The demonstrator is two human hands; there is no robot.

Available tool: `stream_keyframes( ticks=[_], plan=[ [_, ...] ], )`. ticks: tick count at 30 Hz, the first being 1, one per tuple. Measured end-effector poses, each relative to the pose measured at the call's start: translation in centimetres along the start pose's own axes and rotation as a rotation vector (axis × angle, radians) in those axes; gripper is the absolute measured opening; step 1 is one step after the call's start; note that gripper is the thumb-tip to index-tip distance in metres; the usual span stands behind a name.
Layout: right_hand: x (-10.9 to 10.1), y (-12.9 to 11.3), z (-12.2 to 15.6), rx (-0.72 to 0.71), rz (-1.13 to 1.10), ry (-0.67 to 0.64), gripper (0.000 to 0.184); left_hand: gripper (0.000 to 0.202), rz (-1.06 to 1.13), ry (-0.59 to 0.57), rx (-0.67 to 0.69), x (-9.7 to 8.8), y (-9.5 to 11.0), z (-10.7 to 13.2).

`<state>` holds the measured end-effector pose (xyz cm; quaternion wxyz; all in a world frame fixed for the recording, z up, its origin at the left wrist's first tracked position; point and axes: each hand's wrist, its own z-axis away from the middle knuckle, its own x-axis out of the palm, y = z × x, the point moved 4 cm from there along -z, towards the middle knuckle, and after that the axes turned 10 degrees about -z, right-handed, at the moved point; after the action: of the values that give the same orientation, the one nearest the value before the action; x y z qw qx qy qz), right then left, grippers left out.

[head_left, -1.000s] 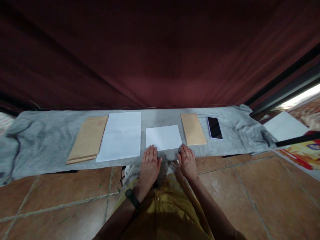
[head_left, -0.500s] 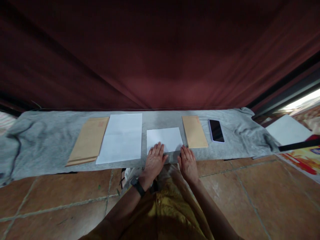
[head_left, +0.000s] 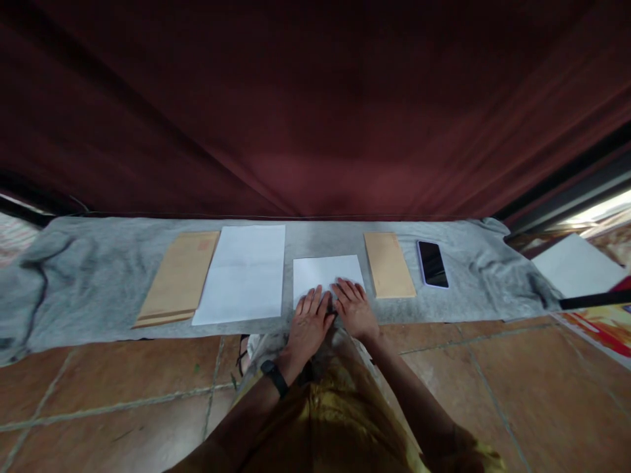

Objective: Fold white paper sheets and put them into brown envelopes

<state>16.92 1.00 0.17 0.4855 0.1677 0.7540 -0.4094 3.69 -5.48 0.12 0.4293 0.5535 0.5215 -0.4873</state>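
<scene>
A folded white sheet of paper (head_left: 325, 268) lies in front of me on the grey cloth. My left hand (head_left: 309, 325) rests flat on its near left part, fingers stretched out. Close beside it, my right hand (head_left: 353, 309) lies with spread fingers on the near right part of the paper. Both palms reach past the sheet's near edge, which they partly cover. To the right is a single brown envelope (head_left: 389, 265). On the left lie a larger stack of white paper (head_left: 241, 276) and a pile of brown envelopes (head_left: 178, 276).
A phone (head_left: 434, 264) with a pale purple edge lies right of the envelope. The grey cloth (head_left: 93, 276) covers a narrow bench, wrinkled at both ends. A dark red curtain (head_left: 305, 131) hangs behind. Tiled floor (head_left: 123, 381) shows below.
My right hand has slid left and forward, from the paper's right corner onto its near middle, close to my left hand. My left hand stays on the paper. The view has shifted slightly.
</scene>
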Motion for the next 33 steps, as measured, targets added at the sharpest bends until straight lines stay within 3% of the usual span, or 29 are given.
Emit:
stream_keyframes(
  ticks=[21, 26, 33],
  plan=[
    [1.3, 1.0, -7.4, 0.014, 0.027, -0.049, 0.045, 0.048, 0.005, 0.068, 0.006, 0.1, 0.0, 0.2],
    [1.3, 0.7, -6.2, 0.011, 0.027, -0.046, 0.046, 0.047, -0.003, 0.071, 0.000, 0.1, 0.0, 0.2],
    [0.8, 0.4, -1.0, -0.030, 0.008, -0.033, 0.047, 0.047, -0.006, 0.061, 0.010, 0.0, 0.0, 0.1]
  ],
)
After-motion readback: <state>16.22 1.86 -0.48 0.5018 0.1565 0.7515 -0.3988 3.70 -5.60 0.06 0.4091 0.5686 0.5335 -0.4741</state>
